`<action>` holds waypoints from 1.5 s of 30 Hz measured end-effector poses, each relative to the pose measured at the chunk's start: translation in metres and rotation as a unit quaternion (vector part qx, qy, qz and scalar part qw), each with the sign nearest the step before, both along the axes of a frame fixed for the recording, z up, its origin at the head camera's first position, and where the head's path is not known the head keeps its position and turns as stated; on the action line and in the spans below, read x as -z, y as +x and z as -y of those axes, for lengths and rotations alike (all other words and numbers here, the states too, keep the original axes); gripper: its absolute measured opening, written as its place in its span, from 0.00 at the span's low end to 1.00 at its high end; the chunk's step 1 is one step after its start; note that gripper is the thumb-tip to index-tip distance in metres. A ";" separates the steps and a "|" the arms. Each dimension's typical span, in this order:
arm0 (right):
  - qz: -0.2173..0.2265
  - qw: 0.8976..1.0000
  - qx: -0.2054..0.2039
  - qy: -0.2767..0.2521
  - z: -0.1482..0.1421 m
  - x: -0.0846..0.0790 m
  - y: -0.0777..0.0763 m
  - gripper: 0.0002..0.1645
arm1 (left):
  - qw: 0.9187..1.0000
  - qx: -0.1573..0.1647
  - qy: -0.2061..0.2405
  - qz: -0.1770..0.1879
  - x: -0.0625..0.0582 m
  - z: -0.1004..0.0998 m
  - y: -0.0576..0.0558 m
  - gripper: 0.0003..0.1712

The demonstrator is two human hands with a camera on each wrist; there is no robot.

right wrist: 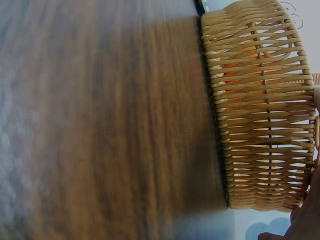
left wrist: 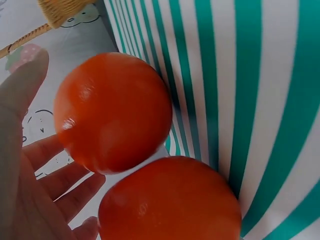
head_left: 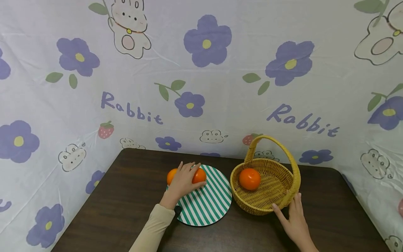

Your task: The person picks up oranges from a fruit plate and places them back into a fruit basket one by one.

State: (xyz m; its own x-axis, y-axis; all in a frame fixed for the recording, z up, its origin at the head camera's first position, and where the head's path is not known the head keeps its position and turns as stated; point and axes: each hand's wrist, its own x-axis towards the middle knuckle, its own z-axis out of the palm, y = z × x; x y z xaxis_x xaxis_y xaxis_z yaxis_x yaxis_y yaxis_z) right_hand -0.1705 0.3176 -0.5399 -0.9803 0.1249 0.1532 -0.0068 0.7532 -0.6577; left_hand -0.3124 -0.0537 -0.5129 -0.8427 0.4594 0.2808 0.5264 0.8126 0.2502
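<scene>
Where I count two orange fruits (head_left: 199, 176) on one striped disc (head_left: 207, 204), one left hand (head_left: 182, 182) is outspread; one straight-fingered right hand (head_left: 295, 221) touches one basket (head_left: 270, 191), one fruit (head_left: 250, 179) inside.

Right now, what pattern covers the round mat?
The round mat has green and white stripes, clearest in the head view.

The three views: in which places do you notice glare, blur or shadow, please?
Head view: soft light, the weave of the basket distinct; left wrist view: small bright highlights on the upper orange fruit; right wrist view: table grain smeared, hazy glare at left, darker shadow beside the basket.
</scene>
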 end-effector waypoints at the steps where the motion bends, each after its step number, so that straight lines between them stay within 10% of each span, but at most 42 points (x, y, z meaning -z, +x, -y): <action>1: -0.001 1.000 0.000 0.001 0.000 0.000 0.000 0.50 | 1.000 -0.002 -0.008 0.003 0.000 0.000 -0.001 0.44; 13: -0.011 1.000 -0.003 0.003 0.001 0.000 0.000 0.50 | 0.998 0.003 -0.057 0.008 0.000 0.003 -0.004 0.46; 45: -0.027 1.000 -0.002 0.002 0.001 0.001 0.001 0.48 | 0.998 0.028 0.056 0.001 0.002 -0.013 -0.001 0.44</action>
State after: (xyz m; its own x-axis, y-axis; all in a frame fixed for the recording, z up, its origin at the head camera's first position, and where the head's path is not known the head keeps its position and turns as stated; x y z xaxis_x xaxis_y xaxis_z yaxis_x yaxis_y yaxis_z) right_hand -0.1698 0.3167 -0.5413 -0.9712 0.1193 0.2063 -0.0458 0.7561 -0.6529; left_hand -0.3129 -0.0407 -0.5147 -0.8167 0.4721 0.3318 0.5702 0.7487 0.3382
